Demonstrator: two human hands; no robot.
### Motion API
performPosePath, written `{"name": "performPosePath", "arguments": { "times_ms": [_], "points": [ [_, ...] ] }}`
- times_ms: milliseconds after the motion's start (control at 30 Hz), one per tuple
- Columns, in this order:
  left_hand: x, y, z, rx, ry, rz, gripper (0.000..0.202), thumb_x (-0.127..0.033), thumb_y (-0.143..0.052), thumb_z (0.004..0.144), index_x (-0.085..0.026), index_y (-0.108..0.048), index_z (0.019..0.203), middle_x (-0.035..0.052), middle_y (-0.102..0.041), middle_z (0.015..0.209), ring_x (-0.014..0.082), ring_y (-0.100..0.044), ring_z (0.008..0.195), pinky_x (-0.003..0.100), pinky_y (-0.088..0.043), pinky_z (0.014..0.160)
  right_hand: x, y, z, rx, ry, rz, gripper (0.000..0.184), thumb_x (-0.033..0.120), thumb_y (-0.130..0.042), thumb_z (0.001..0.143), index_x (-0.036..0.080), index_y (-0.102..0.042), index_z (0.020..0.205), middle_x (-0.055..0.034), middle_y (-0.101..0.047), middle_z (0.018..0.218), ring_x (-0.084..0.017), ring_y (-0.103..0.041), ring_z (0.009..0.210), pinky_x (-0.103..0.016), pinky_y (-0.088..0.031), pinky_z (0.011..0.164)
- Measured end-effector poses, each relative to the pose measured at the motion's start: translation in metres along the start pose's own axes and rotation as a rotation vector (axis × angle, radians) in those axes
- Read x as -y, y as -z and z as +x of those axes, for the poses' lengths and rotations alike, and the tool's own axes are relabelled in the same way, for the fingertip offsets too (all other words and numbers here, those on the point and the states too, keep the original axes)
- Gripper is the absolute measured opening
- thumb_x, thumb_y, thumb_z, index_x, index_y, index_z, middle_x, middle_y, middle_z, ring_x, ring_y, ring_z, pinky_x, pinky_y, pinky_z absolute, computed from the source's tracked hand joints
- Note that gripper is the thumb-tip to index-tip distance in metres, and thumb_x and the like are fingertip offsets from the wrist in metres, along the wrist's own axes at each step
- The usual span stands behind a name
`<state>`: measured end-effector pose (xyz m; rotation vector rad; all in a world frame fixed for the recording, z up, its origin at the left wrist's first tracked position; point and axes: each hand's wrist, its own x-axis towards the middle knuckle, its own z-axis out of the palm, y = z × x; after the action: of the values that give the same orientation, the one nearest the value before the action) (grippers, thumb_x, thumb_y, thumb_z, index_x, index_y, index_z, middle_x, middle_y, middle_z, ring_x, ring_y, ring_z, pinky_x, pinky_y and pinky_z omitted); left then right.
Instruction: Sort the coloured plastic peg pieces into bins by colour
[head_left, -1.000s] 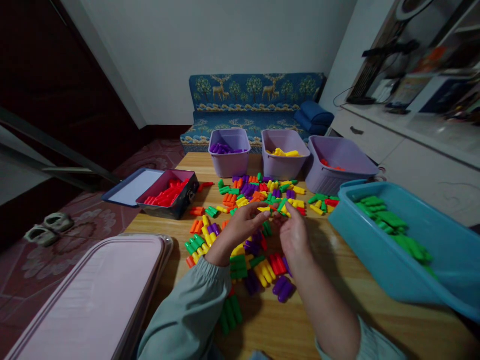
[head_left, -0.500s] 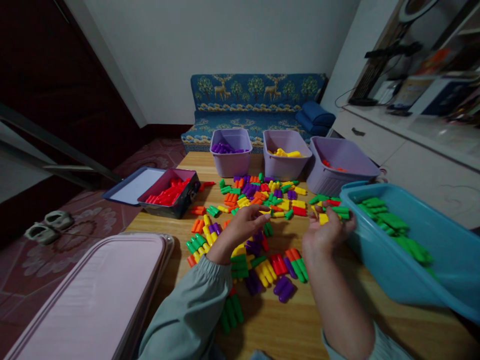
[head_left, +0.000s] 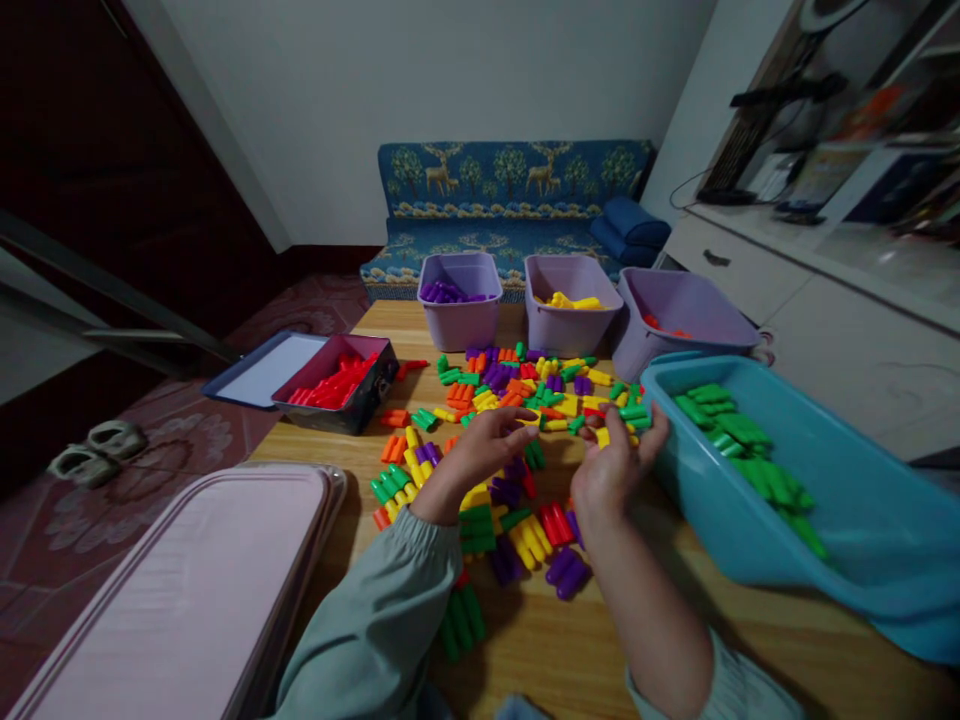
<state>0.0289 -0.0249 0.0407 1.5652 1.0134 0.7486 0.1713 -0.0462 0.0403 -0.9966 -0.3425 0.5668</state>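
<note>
A heap of plastic peg blocks (head_left: 510, 400) in green, yellow, purple, orange and red covers the middle of the wooden table (head_left: 570, 640). My left hand (head_left: 484, 450) hovers over the heap with its fingers curled, pinching a small yellow piece. Just to its right, my right hand (head_left: 619, 460) is closed on green and yellow blocks, close to the near rim of the blue tub (head_left: 847, 540), which holds green blocks (head_left: 739, 440).
Three lilac bins stand at the table's far edge: purple pieces (head_left: 459, 300), yellow pieces (head_left: 570, 305), red pieces (head_left: 679, 320). A dark box of red blocks (head_left: 337, 385) with its lid lies far left. A pink lid (head_left: 187, 590) is near left. A sofa stands behind.
My right hand swung right toward the blue tub with blocks, then came back left toward the heap's centre. The blue tub has shifted left, closer to the heap. My left hand barely moved.
</note>
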Motion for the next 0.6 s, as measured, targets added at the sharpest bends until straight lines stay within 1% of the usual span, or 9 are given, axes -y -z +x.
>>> {"name": "performPosePath", "arguments": {
  "times_ms": [100,200,267,333,367,433,533,567,600],
  "points": [
    [0.000,0.003,0.001,-0.031,0.007,0.019,0.051,-0.046,-0.062,0.082,-0.009,-0.064,0.117,0.0043,-0.063,0.079,0.0122,-0.053,0.063,0.023,-0.041,0.056,-0.001,-0.003,-0.010,0.097,-0.027,-0.017,0.064,0.028,-0.061,0.075,0.027,-0.037,0.135,-0.0009,-0.059,0.097,-0.009,-0.051,0.062,-0.022,-0.042,0.055],
    [0.001,0.006,0.001,-0.038,0.006,0.015,0.053,-0.046,-0.062,0.082,-0.008,-0.064,0.118,0.0053,-0.064,0.082,0.0126,-0.055,0.065,0.023,-0.041,0.056,-0.002,-0.005,-0.021,0.161,-0.102,-0.015,0.064,0.027,-0.063,0.074,0.028,-0.040,0.133,0.0009,-0.060,0.091,-0.010,-0.052,0.062,-0.022,-0.043,0.056],
    [0.002,0.007,0.001,-0.038,0.004,0.011,0.053,-0.046,-0.062,0.082,-0.008,-0.063,0.120,0.0061,-0.065,0.083,0.0130,-0.056,0.066,0.023,-0.041,0.056,0.000,-0.007,-0.029,0.178,-0.178,0.030,0.052,0.025,-0.065,0.072,0.026,-0.048,0.121,0.0029,-0.060,0.085,-0.010,-0.053,0.061,-0.022,-0.045,0.056],
    [0.002,0.009,0.001,-0.048,-0.002,0.023,0.052,-0.046,-0.061,0.082,-0.009,-0.064,0.119,0.0073,-0.067,0.086,0.0136,-0.058,0.068,0.023,-0.042,0.057,0.006,-0.012,-0.038,0.204,-0.266,0.094,0.031,0.023,-0.068,0.070,0.021,-0.053,0.098,0.0038,-0.060,0.079,-0.009,-0.053,0.061,-0.021,-0.046,0.056],
    [0.002,0.010,0.001,-0.054,-0.005,0.034,0.052,-0.046,-0.062,0.082,-0.009,-0.064,0.119,0.0078,-0.068,0.087,0.0139,-0.058,0.068,0.023,-0.043,0.057,0.012,-0.014,-0.040,0.222,-0.314,0.130,0.025,0.021,-0.069,0.069,0.020,-0.052,0.088,0.0039,-0.059,0.077,-0.008,-0.054,0.061,-0.020,-0.047,0.056],
    [0.003,0.012,0.001,-0.060,-0.006,0.049,0.051,-0.045,-0.062,0.083,-0.009,-0.064,0.119,0.0085,-0.069,0.088,0.0142,-0.059,0.069,0.024,-0.044,0.059,0.029,-0.019,-0.038,0.258,-0.402,0.222,0.023,0.015,-0.070,0.068,0.018,-0.051,0.079,0.0037,-0.059,0.076,-0.006,-0.054,0.061,-0.017,-0.048,0.055],
    [0.004,0.014,0.001,-0.065,-0.008,0.042,0.049,-0.044,-0.061,0.084,-0.010,-0.064,0.118,0.0089,-0.070,0.089,0.0147,-0.061,0.070,0.024,-0.045,0.060,0.064,-0.019,-0.017,0.250,-0.464,0.453,0.018,0.009,-0.064,0.075,0.017,-0.056,0.089,0.0024,-0.059,0.081,-0.004,-0.057,0.063,-0.013,-0.051,0.055],
    [0.005,0.014,0.001,-0.069,-0.009,0.042,0.048,-0.044,-0.061,0.084,-0.010,-0.065,0.117,0.0089,-0.070,0.089,0.0149,-0.062,0.071,0.024,-0.046,0.060,0.076,-0.016,-0.007,0.220,-0.467,0.543,0.016,0.012,-0.061,0.079,0.018,-0.057,0.093,0.0009,-0.060,0.085,-0.006,-0.060,0.069,-0.015,-0.055,0.060],
    [0.005,0.014,0.001,-0.071,-0.009,0.043,0.047,-0.044,-0.061,0.084,-0.010,-0.065,0.116,0.0088,-0.070,0.089,0.0150,-0.062,0.071,0.024,-0.046,0.061,0.087,-0.011,0.004,0.163,-0.453,0.638,0.016,0.016,-0.059,0.084,0.020,-0.057,0.099,-0.0006,-0.062,0.092,-0.009,-0.064,0.078,-0.019,-0.059,0.065]
  ]
}}
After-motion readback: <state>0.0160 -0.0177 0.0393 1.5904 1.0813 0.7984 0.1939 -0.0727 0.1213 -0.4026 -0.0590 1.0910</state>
